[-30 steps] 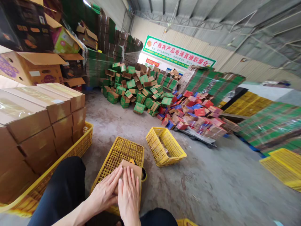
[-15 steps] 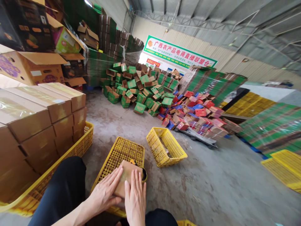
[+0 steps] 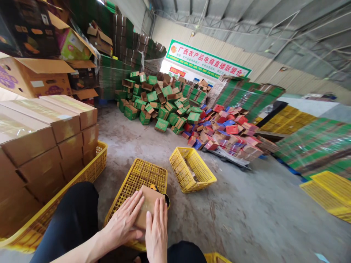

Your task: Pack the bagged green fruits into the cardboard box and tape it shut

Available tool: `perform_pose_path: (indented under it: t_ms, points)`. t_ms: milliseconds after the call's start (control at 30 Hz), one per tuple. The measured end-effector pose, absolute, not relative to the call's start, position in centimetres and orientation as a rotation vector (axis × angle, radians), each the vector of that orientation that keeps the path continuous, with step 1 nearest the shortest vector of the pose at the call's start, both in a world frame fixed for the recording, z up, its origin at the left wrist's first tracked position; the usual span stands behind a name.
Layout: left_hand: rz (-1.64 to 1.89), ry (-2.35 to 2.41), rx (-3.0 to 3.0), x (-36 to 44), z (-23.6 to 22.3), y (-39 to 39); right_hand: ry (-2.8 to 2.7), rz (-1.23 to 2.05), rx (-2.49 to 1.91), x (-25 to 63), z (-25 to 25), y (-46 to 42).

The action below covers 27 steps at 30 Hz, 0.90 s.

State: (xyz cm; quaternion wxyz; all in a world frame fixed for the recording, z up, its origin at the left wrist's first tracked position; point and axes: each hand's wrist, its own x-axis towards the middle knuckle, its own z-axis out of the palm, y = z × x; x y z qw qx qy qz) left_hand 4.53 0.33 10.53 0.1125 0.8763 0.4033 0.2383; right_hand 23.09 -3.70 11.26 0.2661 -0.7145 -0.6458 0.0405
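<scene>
A small brown cardboard box [image 3: 149,204] rests on an upturned yellow plastic crate [image 3: 142,168] between my knees. My left hand [image 3: 123,219] lies flat along the box's left side, fingers stretched out over its top. On the right part of the top, my right hand [image 3: 157,230] is laid with straight fingers. Neither hand is wrapped round anything. Just behind the box's far right corner a black and yellow tape dispenser [image 3: 166,200] shows in part; the box hides the rest of it.
Left of me, a yellow crate [image 3: 102,155] holds stacked taped cardboard boxes [image 3: 44,128]. Another yellow crate [image 3: 192,171] stands on the floor ahead, with some small stuff inside. Farther off lie heaps of green cartons [image 3: 161,124] and red and blue cartons [image 3: 219,128].
Both hands stay on the box top, almost unmoved. The whole view has shifted slightly, so that things appear a little farther left.
</scene>
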Motion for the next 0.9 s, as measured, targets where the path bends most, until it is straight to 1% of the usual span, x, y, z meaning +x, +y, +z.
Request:
perform_pose_path:
  t_ms: [367, 500, 900]
  points:
    - [0.494, 1.069, 2.667, 7.2, 11.9, 1.4, -1.715, 0.311, -1.92, 23.5, 12.0, -4.4]
    - [0.426, 1.062, 2.672, 7.2, 12.6, 1.4, -1.696, 0.305, -1.922, 23.4, 12.0, -4.4]
    - [0.393, 1.011, 2.688, 8.7, 13.4, 1.1, -1.706, 0.273, -1.898, 23.3, 12.0, -4.4]
